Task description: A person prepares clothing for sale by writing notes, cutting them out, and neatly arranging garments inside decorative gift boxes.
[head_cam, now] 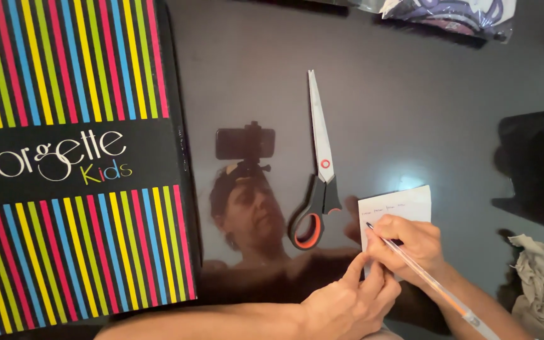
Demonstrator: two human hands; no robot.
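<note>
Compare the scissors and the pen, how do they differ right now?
The scissors lie untouched on the dark table, while the pen is gripped in the right hand. The scissors lie flat with closed blades, while the pen is tilted, tip on the white paper. The scissors have black and orange handles, while the pen is clear. Both are long and slim.

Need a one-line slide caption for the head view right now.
Right hand writes with a pen on a white paper slip, left hand steadying it beside closed scissors.
</note>
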